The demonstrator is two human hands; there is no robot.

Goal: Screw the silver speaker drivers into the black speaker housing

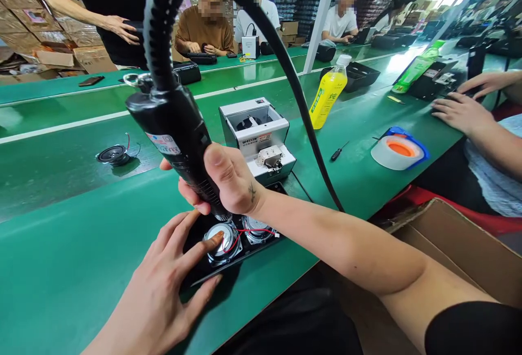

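Observation:
My right hand [228, 181] grips a black electric screwdriver [175, 137], held upright and tilted, its tip down on a black speaker panel [204, 273] at the table's near edge. A thick black cable [285, 67] arcs from the tool's top and down to the right. The panel carries two silver speaker drivers [222, 243] joined by red wires [255, 231]. My left hand [163, 284] rests on the panel, index finger pressing the left driver's rim.
A grey screw feeder box [256, 137] stands just behind the panel. A loose speaker [113, 155] lies on the conveyor belt. A yellow bottle [328, 94], small screwdriver [338, 152], tape roll [397, 151] and cardboard box [460, 251] sit to the right. Other people work around the green tables.

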